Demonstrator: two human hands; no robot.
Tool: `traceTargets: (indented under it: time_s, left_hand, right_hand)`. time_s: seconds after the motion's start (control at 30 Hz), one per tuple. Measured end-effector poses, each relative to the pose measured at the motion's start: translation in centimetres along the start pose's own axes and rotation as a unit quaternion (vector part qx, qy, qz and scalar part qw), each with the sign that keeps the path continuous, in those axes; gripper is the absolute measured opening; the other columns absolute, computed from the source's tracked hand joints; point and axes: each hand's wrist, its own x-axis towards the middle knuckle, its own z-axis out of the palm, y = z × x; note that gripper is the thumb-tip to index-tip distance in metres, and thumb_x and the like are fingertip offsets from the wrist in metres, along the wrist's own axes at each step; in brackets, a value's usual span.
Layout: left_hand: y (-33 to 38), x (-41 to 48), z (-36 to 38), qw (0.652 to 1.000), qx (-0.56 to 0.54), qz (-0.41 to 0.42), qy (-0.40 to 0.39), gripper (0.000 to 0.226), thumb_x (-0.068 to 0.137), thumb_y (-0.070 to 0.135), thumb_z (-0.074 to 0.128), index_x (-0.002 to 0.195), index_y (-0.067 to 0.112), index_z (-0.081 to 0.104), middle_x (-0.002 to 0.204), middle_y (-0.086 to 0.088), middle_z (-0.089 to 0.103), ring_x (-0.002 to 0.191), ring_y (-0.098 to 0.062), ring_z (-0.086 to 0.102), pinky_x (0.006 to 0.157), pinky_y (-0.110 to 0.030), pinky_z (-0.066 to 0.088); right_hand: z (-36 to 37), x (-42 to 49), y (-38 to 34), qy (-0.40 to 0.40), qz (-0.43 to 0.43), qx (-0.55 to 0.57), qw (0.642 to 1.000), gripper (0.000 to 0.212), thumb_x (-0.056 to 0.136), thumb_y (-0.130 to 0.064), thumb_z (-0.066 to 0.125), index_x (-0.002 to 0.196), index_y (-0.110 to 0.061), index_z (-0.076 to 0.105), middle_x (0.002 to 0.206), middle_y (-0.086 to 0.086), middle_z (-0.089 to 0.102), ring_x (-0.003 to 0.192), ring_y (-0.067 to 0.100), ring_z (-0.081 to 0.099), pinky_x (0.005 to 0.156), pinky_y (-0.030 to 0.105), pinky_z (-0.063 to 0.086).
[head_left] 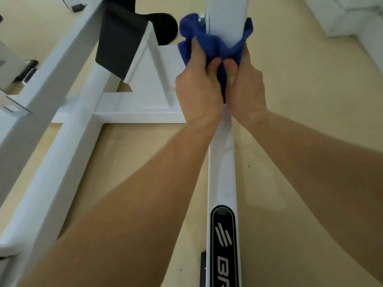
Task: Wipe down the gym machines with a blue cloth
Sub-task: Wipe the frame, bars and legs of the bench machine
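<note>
I am seeing one blue cloth [215,45], crumpled and deep blue, sitting at twelve o'clock in view and wrapping round the near side of one white bar [226,19]. Two hands are gripping it: the left hand [196,85] and the right hand [246,85] are both curling tight on its bunched ends, thumbs touching. One black pad [118,38] is showing at ten o'clock, and one black badge [222,235] at six.

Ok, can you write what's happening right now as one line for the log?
step: wiping | left hand: grips blue cloth | right hand: grips blue cloth | blue cloth: wrapped round white bar
</note>
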Motion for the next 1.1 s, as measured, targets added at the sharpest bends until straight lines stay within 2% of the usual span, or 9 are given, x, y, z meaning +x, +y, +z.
traceTargets:
  time_s: [0.1, 0.17, 0.27, 0.47, 0.6, 0.7, 0.83, 0.93, 1.1]
  left_hand:
    - [-2.6, -2.3, -0.2, 0.991, 0.109, -0.054, -0.057, 0.023, 0.098, 0.027, 0.055, 0.090, 0.009, 0.067, 0.081, -0.006, 0.067, 0.079, -0.025, 0.061, 0.062, -0.027, 0.033]
    - [-3.3, -1.7, -0.8, 0.990, 0.102, -0.066, -0.068, 0.028, 0.096, 0.028, 0.057, 0.074, 0.012, 0.063, 0.072, -0.002, 0.060, 0.073, -0.024, 0.055, 0.059, -0.022, 0.027]
    - [-2.3, 0.9, -1.6, 0.994, 0.062, -0.053, -0.075, 0.041, 0.093, 0.026, 0.061, 0.056, 0.024, 0.045, 0.059, 0.006, 0.049, 0.061, -0.018, 0.049, 0.056, -0.021, 0.032]
    - [-4.2, 1.2, -0.7, 0.985, 0.082, -0.067, -0.137, 0.038, 0.094, 0.023, 0.062, 0.059, 0.021, 0.047, 0.061, 0.005, 0.049, 0.061, -0.015, 0.050, 0.049, -0.014, 0.031]
    - [-5.7, 1.5, 0.2, 0.969, 0.135, -0.073, -0.193, 0.029, 0.094, 0.028, 0.061, 0.069, 0.015, 0.054, 0.060, 0.008, 0.049, 0.057, -0.008, 0.047, 0.043, -0.013, 0.031]
    - [-6.5, 0.5, 0.1, 0.954, 0.183, -0.069, -0.228, 0.034, 0.095, 0.030, 0.058, 0.065, 0.015, 0.054, 0.058, 0.009, 0.047, 0.055, -0.008, 0.044, 0.045, -0.016, 0.025]
    - [-8.5, -2.8, -0.6, 0.928, 0.185, -0.106, -0.307, 0.048, 0.097, 0.030, 0.057, 0.052, 0.017, 0.047, 0.051, 0.005, 0.049, 0.050, -0.006, 0.044, 0.047, -0.023, 0.029]
    - [-9.5, -4.2, -0.5, 0.890, 0.236, -0.109, -0.376, 0.044, 0.094, 0.032, 0.060, 0.054, 0.018, 0.048, 0.055, 0.003, 0.049, 0.055, -0.012, 0.047, 0.051, -0.026, 0.032]
    - [-8.5, -2.2, -0.7, 0.890, 0.265, -0.062, -0.366, 0.032, 0.088, 0.031, 0.063, 0.060, 0.019, 0.054, 0.067, -0.003, 0.063, 0.065, -0.021, 0.059, 0.057, -0.028, 0.044]
  right_hand:
    - [-0.5, -2.3, 1.7, -0.081, 0.036, -0.036, 0.995, 0.050, 0.105, -0.042, 0.036, 0.152, -0.024, 0.032, 0.110, 0.001, 0.066, 0.088, 0.012, 0.062, 0.062, 0.013, 0.040]
    - [-0.6, -2.3, 1.8, -0.102, 0.029, -0.054, 0.993, 0.050, 0.106, -0.042, 0.034, 0.151, -0.020, 0.034, 0.123, 0.005, 0.064, 0.097, 0.013, 0.059, 0.064, 0.014, 0.035]
    - [-1.0, -0.4, 0.7, -0.101, 0.013, -0.044, 0.994, 0.054, 0.106, -0.044, 0.033, 0.153, -0.018, 0.030, 0.135, 0.003, 0.059, 0.113, 0.016, 0.057, 0.080, 0.017, 0.036]
    - [-0.8, -0.5, 2.4, -0.164, 0.043, -0.071, 0.983, 0.047, 0.107, -0.042, 0.033, 0.144, -0.015, 0.041, 0.131, 0.006, 0.059, 0.106, 0.017, 0.056, 0.084, 0.025, 0.038]
    - [0.3, -0.3, 3.0, -0.208, 0.144, -0.158, 0.955, 0.037, 0.107, -0.035, 0.036, 0.112, -0.006, 0.057, 0.106, 0.016, 0.062, 0.092, 0.028, 0.057, 0.063, 0.030, 0.039]
    - [1.1, -1.2, 3.3, -0.214, 0.167, -0.180, 0.945, 0.033, 0.107, -0.026, 0.038, 0.113, -0.002, 0.059, 0.111, 0.023, 0.063, 0.097, 0.035, 0.060, 0.073, 0.035, 0.045]
    - [1.3, -4.8, 6.0, -0.199, 0.190, -0.115, 0.954, 0.015, 0.103, -0.029, 0.045, 0.099, -0.016, 0.051, 0.096, 0.010, 0.061, 0.087, 0.028, 0.059, 0.072, 0.032, 0.039]
    - [0.9, -7.9, 8.3, -0.212, 0.201, -0.125, 0.948, 0.019, 0.101, -0.030, 0.052, 0.106, -0.013, 0.056, 0.097, 0.005, 0.063, 0.090, 0.024, 0.061, 0.072, 0.030, 0.040]
    - [0.1, -5.1, 7.7, -0.184, 0.158, -0.152, 0.958, 0.019, 0.097, -0.032, 0.060, 0.095, -0.013, 0.063, 0.077, -0.003, 0.061, 0.067, 0.009, 0.057, 0.049, 0.019, 0.035]
